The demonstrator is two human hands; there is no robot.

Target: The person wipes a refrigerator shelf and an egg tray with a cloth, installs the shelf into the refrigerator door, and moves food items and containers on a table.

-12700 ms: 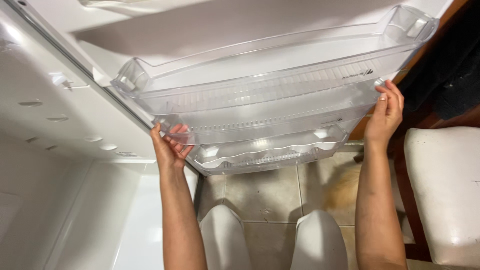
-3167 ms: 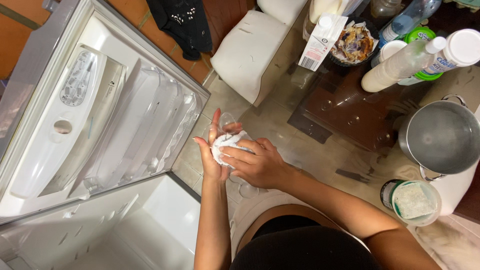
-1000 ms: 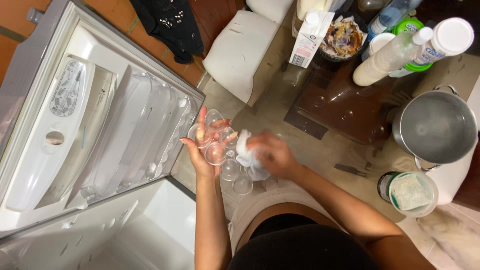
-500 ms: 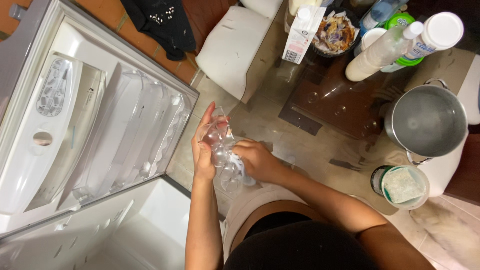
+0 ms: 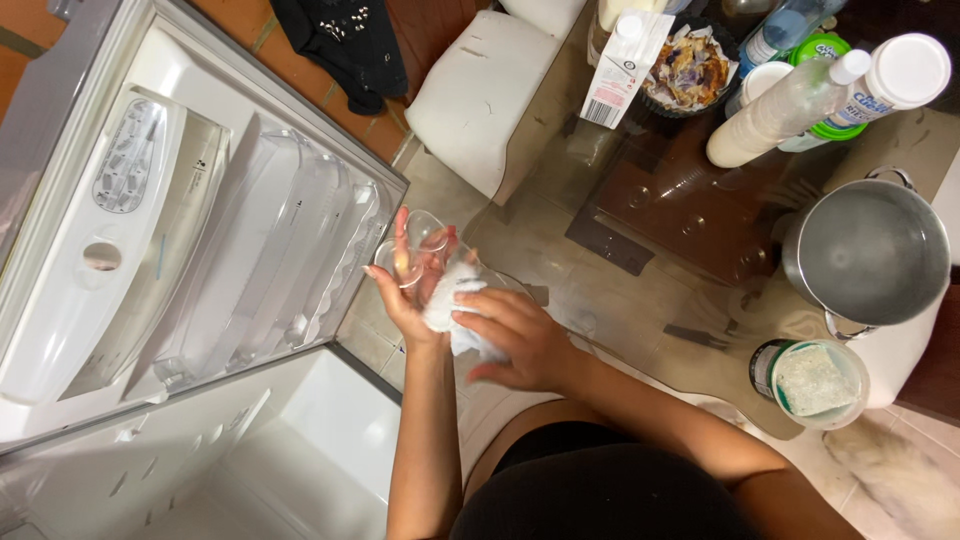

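My left hand (image 5: 405, 290) holds up a clear plastic egg tray (image 5: 420, 243) with round cups, just right of the open fridge door (image 5: 150, 250). My right hand (image 5: 515, 340) presses a crumpled white cloth (image 5: 450, 310) against the tray's face. The cloth covers the tray's lower cups. Both hands are over my lap, above the tiled floor (image 5: 520, 240).
The fridge door carries clear shelf bins (image 5: 290, 250). A white cushioned stool (image 5: 480, 85) stands behind. A glass table (image 5: 700, 200) to the right bears a carton (image 5: 620, 75), bottles (image 5: 790, 110), a metal pot (image 5: 868, 250) and a lidded tub (image 5: 812, 382).
The tray was turned edge-on half a second ago; now it faces me again and my right hand has brought the cloth back onto it, lower down.
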